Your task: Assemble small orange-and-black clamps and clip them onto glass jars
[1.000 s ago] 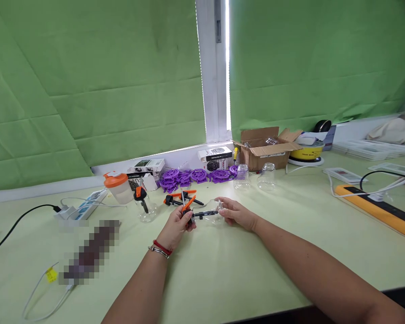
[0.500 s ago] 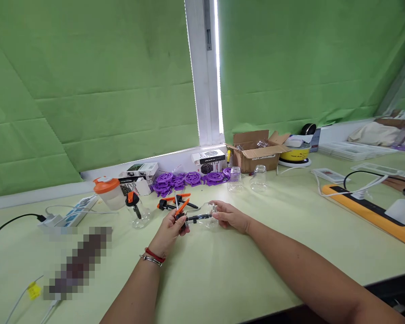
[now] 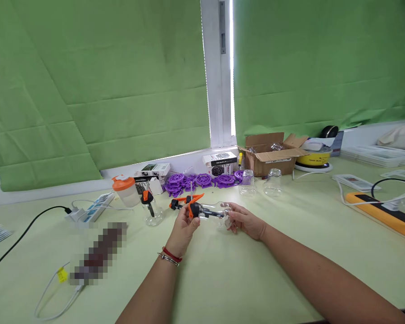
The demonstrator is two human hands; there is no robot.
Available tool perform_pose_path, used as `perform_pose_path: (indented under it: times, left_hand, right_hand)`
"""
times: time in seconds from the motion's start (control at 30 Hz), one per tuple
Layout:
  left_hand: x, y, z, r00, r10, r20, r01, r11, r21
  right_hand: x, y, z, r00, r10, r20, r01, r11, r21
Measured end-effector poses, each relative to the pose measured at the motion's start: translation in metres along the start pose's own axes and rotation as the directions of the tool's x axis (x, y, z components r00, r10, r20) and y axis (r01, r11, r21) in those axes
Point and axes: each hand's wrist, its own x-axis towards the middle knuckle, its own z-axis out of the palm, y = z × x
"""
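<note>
My left hand (image 3: 185, 227) is closed on the black cap with an orange lever (image 3: 194, 210), at the neck end of a clear bottle lying on its side. A black stem runs inside the clear bottle (image 3: 211, 212). Around the wide base of that bottle, my right hand (image 3: 245, 221) has its fingers wrapped. Behind my left hand lie more black and orange caps (image 3: 174, 204). A similar clear bottle with a black and orange cap (image 3: 152, 211) stands to the left. Two clear glass containers (image 3: 248, 183) (image 3: 273, 183) stand behind my right hand.
Purple plastic wheels (image 3: 189, 182) and small boxes (image 3: 219, 164) line the back. A cardboard box (image 3: 273, 155) and yellow container (image 3: 313, 157) are back right. Power strips (image 3: 99, 207) (image 3: 388, 218) lie at both sides. An orange-lidded shaker (image 3: 125, 191) stands back left.
The view has shifted left, so things appear further right. The cap now meets the bottle's neck, and its orange lever lies turned down beside my left fingers.
</note>
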Motion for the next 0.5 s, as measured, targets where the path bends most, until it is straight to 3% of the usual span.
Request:
perform_pose_path:
  times: [0.07, 0.2, 0.27, 0.33, 0.4, 0.47, 0.5]
  left_hand:
    - [-0.003, 0.004, 0.007, 0.997, 0.080, 0.002, -0.080, 0.996, -0.031]
    - [-0.008, 0.017, 0.018, 0.994, 0.107, 0.003, -0.107, 0.994, -0.026]
    - [-0.010, 0.025, 0.015, 0.992, 0.117, -0.038, -0.118, 0.993, -0.009]
    - [-0.011, 0.033, 0.001, 0.976, 0.157, -0.149, -0.152, 0.987, 0.046]
    - [-0.015, 0.041, -0.021, 0.907, 0.249, -0.341, -0.219, 0.968, 0.124]
    - [-0.018, 0.050, -0.048, 0.736, 0.388, -0.555, -0.263, 0.919, 0.294]
    - [-0.020, 0.054, -0.061, 0.676, 0.395, -0.622, -0.190, 0.909, 0.371]
  right_hand:
    - [-0.002, 0.000, 0.011, 0.997, -0.041, 0.062, 0.038, 0.998, 0.060]
    - [-0.004, 0.001, 0.037, 0.981, -0.080, 0.177, 0.069, 0.995, 0.066]
    - [-0.004, 0.003, 0.042, 0.981, -0.094, 0.171, 0.091, 0.996, 0.023]
    - [-0.002, 0.005, 0.040, 0.988, -0.106, 0.116, 0.110, 0.993, -0.032]
    - [0.000, 0.008, 0.031, 0.994, -0.108, 0.032, 0.111, 0.990, -0.082]
    - [0.003, 0.009, 0.021, 0.993, -0.103, -0.052, 0.096, 0.988, -0.124]
    - [0.004, 0.010, 0.016, 0.991, -0.102, -0.090, 0.089, 0.986, -0.138]
